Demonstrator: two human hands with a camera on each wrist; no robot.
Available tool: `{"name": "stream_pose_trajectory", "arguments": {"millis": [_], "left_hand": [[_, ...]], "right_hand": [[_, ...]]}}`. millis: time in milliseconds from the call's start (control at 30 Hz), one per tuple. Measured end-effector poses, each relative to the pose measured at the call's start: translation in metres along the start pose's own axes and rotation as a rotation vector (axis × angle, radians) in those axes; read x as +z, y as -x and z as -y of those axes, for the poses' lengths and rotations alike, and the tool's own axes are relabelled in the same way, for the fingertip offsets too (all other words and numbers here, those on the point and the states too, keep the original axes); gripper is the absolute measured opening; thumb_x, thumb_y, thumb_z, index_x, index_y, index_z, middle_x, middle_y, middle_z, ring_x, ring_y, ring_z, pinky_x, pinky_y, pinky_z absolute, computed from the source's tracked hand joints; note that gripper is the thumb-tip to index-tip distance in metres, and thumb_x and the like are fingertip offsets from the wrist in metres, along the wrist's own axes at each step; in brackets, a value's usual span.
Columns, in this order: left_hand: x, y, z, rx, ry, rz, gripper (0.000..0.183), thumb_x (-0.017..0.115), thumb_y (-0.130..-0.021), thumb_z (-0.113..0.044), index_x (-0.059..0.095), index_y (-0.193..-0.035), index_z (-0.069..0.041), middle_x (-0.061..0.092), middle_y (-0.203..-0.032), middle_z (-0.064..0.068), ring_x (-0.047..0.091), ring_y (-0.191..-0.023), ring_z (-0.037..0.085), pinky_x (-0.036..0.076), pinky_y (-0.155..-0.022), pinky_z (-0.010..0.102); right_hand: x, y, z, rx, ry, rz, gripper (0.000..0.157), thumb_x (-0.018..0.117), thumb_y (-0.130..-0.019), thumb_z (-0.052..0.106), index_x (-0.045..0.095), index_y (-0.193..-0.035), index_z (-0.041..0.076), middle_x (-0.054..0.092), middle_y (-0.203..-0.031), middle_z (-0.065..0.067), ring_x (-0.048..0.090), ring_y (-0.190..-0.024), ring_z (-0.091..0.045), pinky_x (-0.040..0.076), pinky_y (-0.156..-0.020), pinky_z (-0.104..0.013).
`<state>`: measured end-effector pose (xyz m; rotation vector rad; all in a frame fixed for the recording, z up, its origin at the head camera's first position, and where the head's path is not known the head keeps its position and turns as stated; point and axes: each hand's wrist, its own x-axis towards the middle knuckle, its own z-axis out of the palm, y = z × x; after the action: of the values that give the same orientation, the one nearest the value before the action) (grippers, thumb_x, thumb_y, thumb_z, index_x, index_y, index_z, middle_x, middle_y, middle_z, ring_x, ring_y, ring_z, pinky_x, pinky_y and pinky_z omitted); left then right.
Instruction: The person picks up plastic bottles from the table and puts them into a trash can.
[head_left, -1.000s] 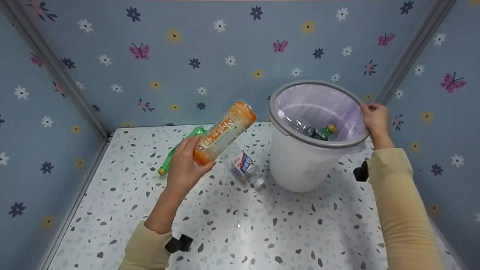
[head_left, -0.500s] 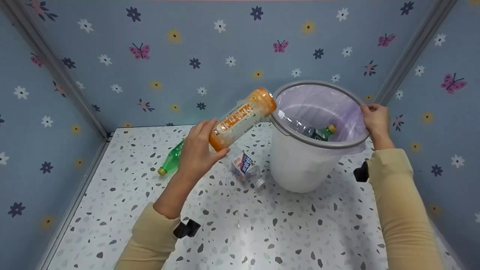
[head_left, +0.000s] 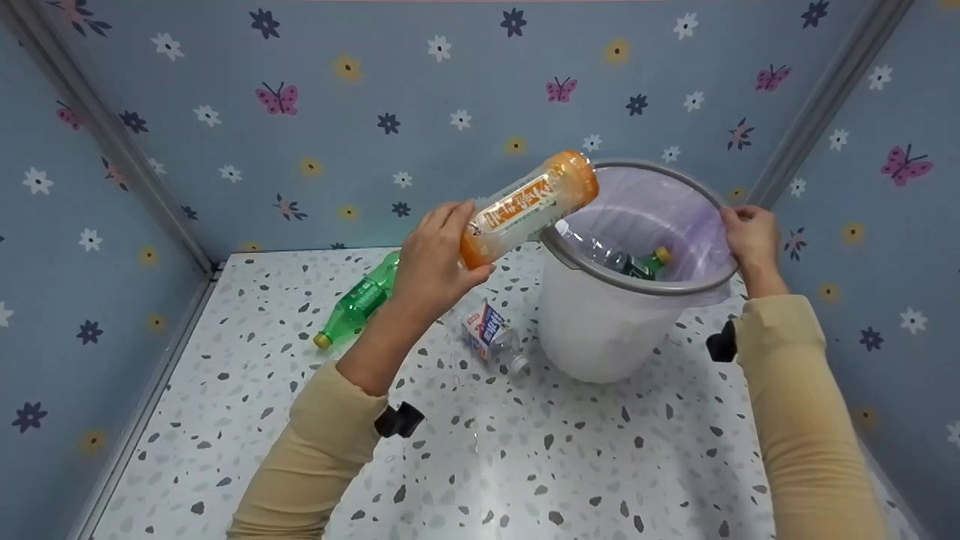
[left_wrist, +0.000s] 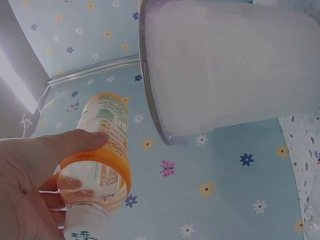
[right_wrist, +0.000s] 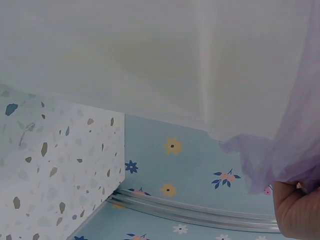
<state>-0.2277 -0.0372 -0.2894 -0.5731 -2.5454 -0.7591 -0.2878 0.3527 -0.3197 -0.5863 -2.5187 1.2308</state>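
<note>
An orange-labelled plastic bottle (head_left: 529,208) is gripped near its capped end by my left hand (head_left: 439,255); its base reaches over the left rim of the trash can. The left wrist view shows the bottle's white cap (left_wrist: 86,222) below my thumb. My right hand (head_left: 754,236) pinches the grey rim of the white trash can (head_left: 600,330) at its right side, along with the purple liner bag (right_wrist: 260,160). Inside the can lie a clear bottle and a green bottle with a yellow-green cap (head_left: 661,256).
A green bottle (head_left: 356,304) lies on the speckled table (head_left: 300,442) at the left, partly behind my left arm. Next to the can lies a clear bottle with a blue, red and white label (head_left: 489,330). Flowered walls (head_left: 450,90) enclose the back and sides.
My left hand has carried the orange-labelled bottle right and upward, from above the table to the can's left rim. The right hand stays on the rim.
</note>
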Motion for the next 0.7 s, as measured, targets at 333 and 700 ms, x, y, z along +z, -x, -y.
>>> {"name": "stream_pose_trajectory", "arguments": {"millis": [333, 700], "left_hand": [[0.009, -0.022, -0.022, 0.028, -0.038, 0.098, 0.072, 0.075, -0.07, -0.024, 0.042, -0.13, -0.005, 0.047, -0.124, 0.01, 0.043, -0.111, 0.024, 0.035, -0.093, 0.036], [0.021, -0.047, -0.042, 0.052, -0.139, 0.213, 0.072, 0.072, -0.073, -0.028, 0.039, -0.133, -0.006, 0.045, -0.126, 0.007, 0.04, -0.114, 0.022, 0.032, -0.096, 0.035]], "right_hand": [[0.001, -0.002, 0.001, -0.023, 0.026, -0.016, 0.05, 0.036, -0.092, 0.033, 0.046, -0.124, -0.004, 0.047, -0.115, -0.019, 0.045, -0.088, -0.017, 0.04, -0.077, -0.029], [-0.001, -0.003, 0.001, -0.038, 0.06, -0.028, 0.05, 0.037, -0.092, 0.033, 0.048, -0.123, -0.005, 0.048, -0.118, -0.022, 0.046, -0.086, -0.015, 0.039, -0.073, -0.025]]}}
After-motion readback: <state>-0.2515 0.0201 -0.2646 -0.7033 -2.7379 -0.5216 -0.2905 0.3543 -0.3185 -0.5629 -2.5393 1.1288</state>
